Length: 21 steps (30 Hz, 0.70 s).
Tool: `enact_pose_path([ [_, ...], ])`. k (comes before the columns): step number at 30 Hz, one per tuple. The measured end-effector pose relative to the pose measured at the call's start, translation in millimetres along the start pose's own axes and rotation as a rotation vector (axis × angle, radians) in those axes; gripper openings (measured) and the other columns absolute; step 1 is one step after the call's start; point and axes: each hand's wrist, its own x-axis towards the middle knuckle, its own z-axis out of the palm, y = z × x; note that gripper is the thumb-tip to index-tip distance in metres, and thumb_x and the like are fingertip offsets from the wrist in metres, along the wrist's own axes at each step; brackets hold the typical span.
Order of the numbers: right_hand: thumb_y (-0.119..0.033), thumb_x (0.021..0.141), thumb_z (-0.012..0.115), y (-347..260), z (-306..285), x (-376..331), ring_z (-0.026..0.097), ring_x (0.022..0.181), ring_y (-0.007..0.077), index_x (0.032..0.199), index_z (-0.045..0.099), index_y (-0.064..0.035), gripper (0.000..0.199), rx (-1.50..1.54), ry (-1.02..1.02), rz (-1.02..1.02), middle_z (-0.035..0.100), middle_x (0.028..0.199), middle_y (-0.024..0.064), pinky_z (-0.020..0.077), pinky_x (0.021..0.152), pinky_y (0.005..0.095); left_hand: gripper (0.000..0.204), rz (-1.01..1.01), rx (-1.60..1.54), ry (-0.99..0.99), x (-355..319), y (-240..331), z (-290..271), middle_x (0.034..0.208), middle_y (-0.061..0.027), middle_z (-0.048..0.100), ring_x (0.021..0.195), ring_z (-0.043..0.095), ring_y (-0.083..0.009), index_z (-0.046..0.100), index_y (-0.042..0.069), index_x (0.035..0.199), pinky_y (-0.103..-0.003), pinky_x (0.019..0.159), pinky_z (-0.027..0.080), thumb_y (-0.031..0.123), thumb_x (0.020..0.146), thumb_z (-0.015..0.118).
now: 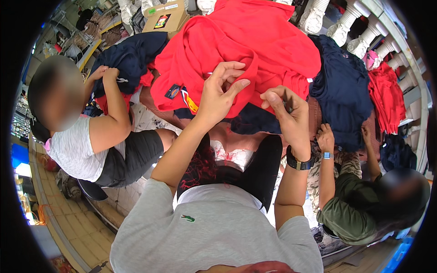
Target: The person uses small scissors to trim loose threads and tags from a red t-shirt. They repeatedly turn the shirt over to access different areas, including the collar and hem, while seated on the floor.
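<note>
A large red garment (205,50) lies heaped in front of me, with a dark label (173,91) and a yellow patch (189,102) showing near its left edge. My left hand (222,91) is over it, fingers curled and thumb bent toward them at a fold of the cloth. To the right, my right hand (291,116) is closed just in front of the garment, thumb and forefinger pressed together. A small dark thing shows partly inside its curled fingers; its kind is hidden. Any thread between the hands is too fine to see.
Navy garments (343,86) are piled at right, beside another red garment (386,98). At left a person (104,132) handles a navy garment (129,59); at right another person (359,204) reaches to the pile. A cardboard box (166,20) and white balusters (341,29) stand behind.
</note>
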Motion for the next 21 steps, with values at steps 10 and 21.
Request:
enact_pose_path([
  [10, -0.009, 0.085, 0.081, 31.8, 46.8, 15.1, 0.042, 0.065, 0.0004, 0.102, 0.070, 0.0013, 0.022, -0.117, 0.249, -0.005, 0.067, 0.086, -0.0007, 0.0324, 0.054, 0.0198, 0.011, 0.071, -0.022, 0.078, -6.8, 7.1, -14.9, 0.088, -0.0030, 0.068, 0.081, 0.060, -0.0066, 0.066, 0.000, 0.099, -0.023, 0.075, 0.048, 0.010, 0.102, 0.063],
  [21, -0.004, 0.085, 0.077, 30.1, 62.0, 19.9, 0.046, 0.070, 0.0003, 0.101, 0.069, -0.0002, 0.018, 0.017, 0.268, -0.075, 0.061, 0.084, -0.0029, 0.0314, 0.054, 0.0184, 0.013, 0.259, 0.360, -0.060, -25.3, 60.7, -34.2, 0.103, -0.0084, 0.065, 0.087, 0.062, -0.0133, 0.069, -0.001, 0.101, -0.028, 0.080, 0.050, 0.003, 0.089, 0.072],
])
